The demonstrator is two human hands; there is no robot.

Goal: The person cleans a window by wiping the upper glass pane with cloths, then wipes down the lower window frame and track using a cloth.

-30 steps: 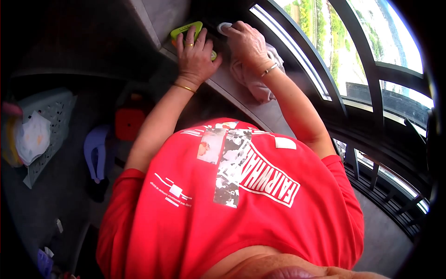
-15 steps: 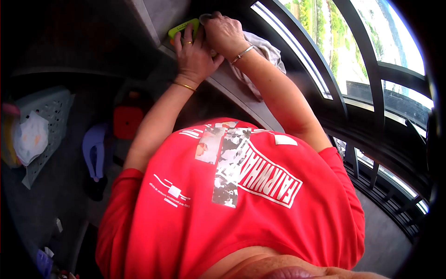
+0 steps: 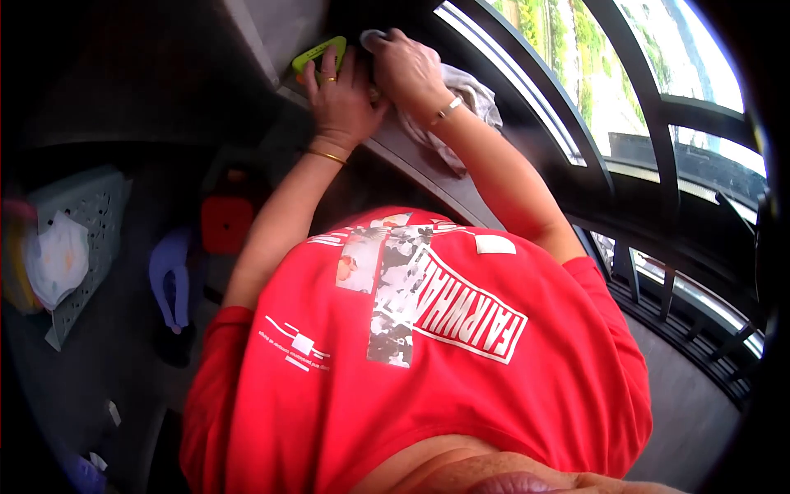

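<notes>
Fingers of the left hand (image 3: 341,107) are laid, spread and palm down, over a yellow-green plastic object with rounded corners (image 3: 313,54); whether it is gripped or only pressed cannot be told, as the palm is hidden. The object is set at the far end of a grey stone-like ledge (image 3: 395,148), close to its corner. By the bent fingers of the right hand (image 3: 409,74) a pale grey rounded piece (image 3: 372,39) is held in a narrow grip, just beside the left fingertips; most of it is covered. A gold ring (image 3: 329,80) and a thin gold bracelet (image 3: 327,156) are worn on the left, a silver bracelet (image 3: 447,109) on the right. Under and beside the right wrist, a crumpled greyish-pink cloth (image 3: 471,95) is spread on the ledge. Black window bars (image 3: 650,103) are seen to the right. At the left, a red square-topped object (image 3: 226,224) and a grey perforated plastic basket (image 3: 103,218) are placed lower down.
</notes>
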